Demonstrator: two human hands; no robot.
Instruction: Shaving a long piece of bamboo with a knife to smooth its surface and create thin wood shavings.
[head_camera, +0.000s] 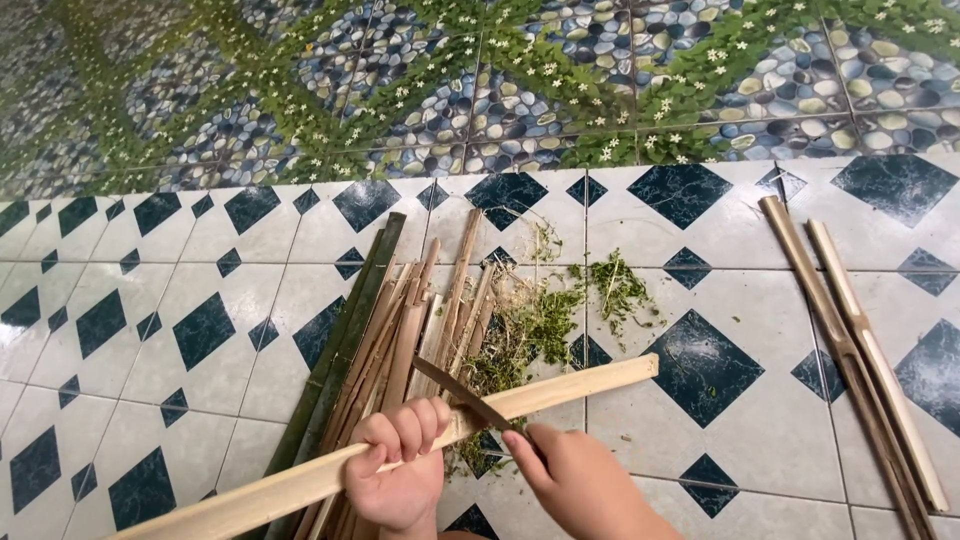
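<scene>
My left hand (400, 465) grips a long pale bamboo slat (560, 388) that runs from the lower left up to the right across the tiled floor. My right hand (575, 480) holds a dark knife (460, 392) by the handle. The blade rests on the slat's upper edge, right next to my left fingers. Beneath the slat lies a pile of split bamboo strips (400, 320), brown and green.
Green shavings (560, 315) are scattered on the white and dark diamond-patterned floor tiles (150, 300). Two or three longer bamboo slats (850, 340) lie at the right. A wall with pebble-and-flower patterned tiles (500, 80) rises behind.
</scene>
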